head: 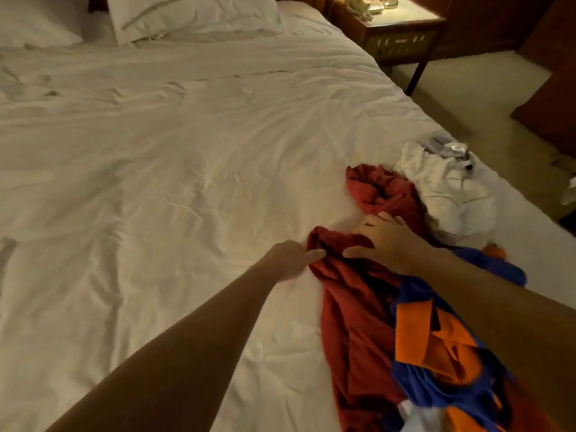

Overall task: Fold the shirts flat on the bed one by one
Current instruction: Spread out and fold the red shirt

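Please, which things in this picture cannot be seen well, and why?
Head view:
- Partly hidden: red shirt, under the right hand and the blue and orange shirt.
- Cut off: blue and orange shirt, by the bottom edge; the right forearm covers it too.
- Too small: grey item on the white shirt.
- Cut by the top edge, glaring: things on the nightstand.

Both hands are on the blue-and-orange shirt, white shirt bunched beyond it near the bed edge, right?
No. The head view shows the left hand and right hand on the red shirt, not the blue-and-orange shirt; the white shirt is bunched beyond, near the bed edge.
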`<state>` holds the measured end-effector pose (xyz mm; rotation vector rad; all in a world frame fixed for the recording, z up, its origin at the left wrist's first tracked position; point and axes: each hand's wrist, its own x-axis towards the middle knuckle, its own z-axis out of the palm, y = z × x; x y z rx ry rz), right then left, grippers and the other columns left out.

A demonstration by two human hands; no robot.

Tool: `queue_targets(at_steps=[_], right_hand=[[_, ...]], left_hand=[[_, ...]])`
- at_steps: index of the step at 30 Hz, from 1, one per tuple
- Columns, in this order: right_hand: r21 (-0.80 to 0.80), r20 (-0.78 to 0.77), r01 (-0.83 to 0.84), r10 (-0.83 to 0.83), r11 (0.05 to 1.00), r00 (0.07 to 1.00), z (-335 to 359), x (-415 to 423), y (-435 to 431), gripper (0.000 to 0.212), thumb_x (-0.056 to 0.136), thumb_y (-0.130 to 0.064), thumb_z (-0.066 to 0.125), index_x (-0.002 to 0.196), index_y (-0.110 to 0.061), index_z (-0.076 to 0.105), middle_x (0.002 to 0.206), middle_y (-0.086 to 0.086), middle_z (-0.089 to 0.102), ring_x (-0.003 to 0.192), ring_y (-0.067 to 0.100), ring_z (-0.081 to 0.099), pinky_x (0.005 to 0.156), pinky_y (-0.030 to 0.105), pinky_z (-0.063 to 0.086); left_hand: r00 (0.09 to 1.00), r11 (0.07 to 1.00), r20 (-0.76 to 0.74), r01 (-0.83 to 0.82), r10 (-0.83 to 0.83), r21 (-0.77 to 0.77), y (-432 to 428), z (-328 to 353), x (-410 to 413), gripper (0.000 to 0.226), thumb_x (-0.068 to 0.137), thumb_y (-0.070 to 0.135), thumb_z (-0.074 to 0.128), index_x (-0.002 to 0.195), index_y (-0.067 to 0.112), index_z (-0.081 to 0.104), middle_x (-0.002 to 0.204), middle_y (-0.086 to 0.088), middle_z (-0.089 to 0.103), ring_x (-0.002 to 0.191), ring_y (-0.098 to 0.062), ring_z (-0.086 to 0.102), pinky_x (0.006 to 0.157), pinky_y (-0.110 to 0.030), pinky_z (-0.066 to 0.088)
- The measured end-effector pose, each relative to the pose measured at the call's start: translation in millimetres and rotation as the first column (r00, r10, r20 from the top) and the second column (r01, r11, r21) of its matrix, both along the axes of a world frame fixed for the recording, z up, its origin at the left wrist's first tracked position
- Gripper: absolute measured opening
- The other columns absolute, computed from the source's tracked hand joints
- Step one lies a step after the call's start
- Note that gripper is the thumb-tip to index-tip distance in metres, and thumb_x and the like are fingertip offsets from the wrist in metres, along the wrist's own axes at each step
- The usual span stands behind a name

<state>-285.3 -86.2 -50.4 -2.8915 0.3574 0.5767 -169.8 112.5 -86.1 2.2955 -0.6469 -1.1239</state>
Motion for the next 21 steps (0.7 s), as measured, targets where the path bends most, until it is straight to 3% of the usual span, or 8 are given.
queue_targets(at_steps=[2, 4, 6, 8, 11, 13, 16, 21], right_hand=[[0.031, 0.119, -0.010, 0.006, 0.999, 0.993, -25.3, -1.6, -7.2, 0.079, 0.078, -0.083, 0.024, 0.119, -0.025, 0.058, 0.120, -0.004, 0.051, 0.124, 0.023, 0.034, 0.097, 0.041, 0.020], [0.126, 0.333, 0.073, -0.112, 0.989, 0.936, -35.1, -1.9, -12.2, 0.052, 0.089, -0.068, 0.040, 0.098, -0.021, 0.060, 0.095, -0.006, 0.057, 0.110, 0.027, 0.048, 0.084, 0.035, 0.024], [0.318, 0.464, 0.154, -0.295, 0.936, 0.836, -30.0, 1.0, -15.9, 0.042, 0.096, -0.048, 0.053, 0.106, -0.008, 0.066, 0.099, 0.008, 0.068, 0.104, 0.030, 0.059, 0.084, 0.033, 0.036], [0.438, 0.513, 0.166, -0.397, 0.884, 0.761, -5.3, 9.8, -11.9, 0.044, 0.099, -0.042, 0.053, 0.113, -0.002, 0.065, 0.108, 0.014, 0.070, 0.101, 0.023, 0.062, 0.086, 0.026, 0.040], [0.483, 0.582, 0.113, -0.414, 0.868, 0.700, 57.0, 41.2, 15.9, 0.035, 0.098, -0.050, 0.045, 0.079, -0.024, 0.056, 0.073, -0.010, 0.059, 0.070, 0.009, 0.055, 0.072, 0.029, 0.041], [0.524, 0.631, 0.042, -0.421, 0.851, 0.652, 108.1, 72.0, 48.8, 0.034, 0.102, -0.046, 0.044, 0.073, -0.030, 0.049, 0.067, -0.012, 0.052, 0.062, -0.001, 0.049, 0.065, 0.021, 0.039], [0.534, 0.684, -0.068, -0.384, 0.843, 0.620, 191.9, 113.4, 107.2, 0.030, 0.102, -0.045, 0.046, 0.077, -0.029, 0.055, 0.073, -0.013, 0.055, 0.068, -0.005, 0.053, 0.067, 0.014, 0.039], [0.396, 0.755, -0.228, -0.173, 0.890, 0.633, 317.9, 138.9, 188.0, 0.048, 0.096, -0.049, 0.056, 0.094, -0.004, 0.071, 0.092, 0.012, 0.070, 0.088, 0.020, 0.065, 0.078, 0.034, 0.047]], left_hand=[[0.995, 0.984, 0.061, -0.074, 0.085, -0.161, -8.6, -20.6, -10.7, 0.039, 0.095, 0.046, 0.061, 0.088, 0.009, 0.064, 0.083, -0.005, 0.064, 0.081, -0.025, 0.061, 0.069, -0.033, 0.046], [0.974, 0.919, 0.021, -0.205, 0.225, -0.336, -9.5, -27.2, -15.5, 0.027, 0.095, 0.032, 0.064, 0.077, 0.015, 0.054, 0.072, 0.002, 0.053, 0.068, -0.016, 0.051, 0.060, -0.027, 0.038], [0.913, 0.774, -0.198, -0.407, 0.356, -0.485, -2.3, -20.8, -15.4, 0.020, 0.099, 0.024, 0.060, 0.082, 0.014, 0.053, 0.075, 0.000, 0.053, 0.068, -0.012, 0.053, 0.061, -0.023, 0.047], [0.815, 0.593, -0.404, -0.580, 0.416, -0.559, 12.4, -1.4, -5.3, 0.015, 0.102, 0.020, 0.055, 0.088, 0.014, 0.052, 0.077, -0.002, 0.054, 0.067, -0.011, 0.055, 0.057, -0.022, 0.050], [0.767, 0.436, -0.446, -0.634, 0.462, -0.639, 46.5, 56.0, 28.9, 0.013, 0.103, 0.023, 0.052, 0.093, 0.016, 0.056, 0.073, 0.000, 0.057, 0.058, -0.008, 0.052, 0.050, -0.020, 0.043], [0.792, 0.423, -0.324, -0.566, 0.518, -0.708, 76.8, 107.2, 55.5, 0.015, 0.103, 0.025, 0.052, 0.093, 0.018, 0.060, 0.074, 0.002, 0.061, 0.061, -0.006, 0.056, 0.053, -0.019, 0.045], [0.824, 0.490, -0.063, -0.394, 0.562, -0.778, 136.1, 189.9, 87.3, 0.017, 0.102, 0.030, 0.054, 0.091, 0.019, 0.062, 0.083, 0.000, 0.064, 0.076, -0.010, 0.058, 0.070, -0.029, 0.047], [0.702, 0.688, 0.448, -0.082, 0.553, -0.721, 240.8, 320.8, 121.9, 0.017, 0.097, 0.031, 0.062, 0.100, 0.014, 0.061, 0.080, 0.006, 0.061, 0.067, -0.001, 0.054, 0.061, -0.016, 0.041]])
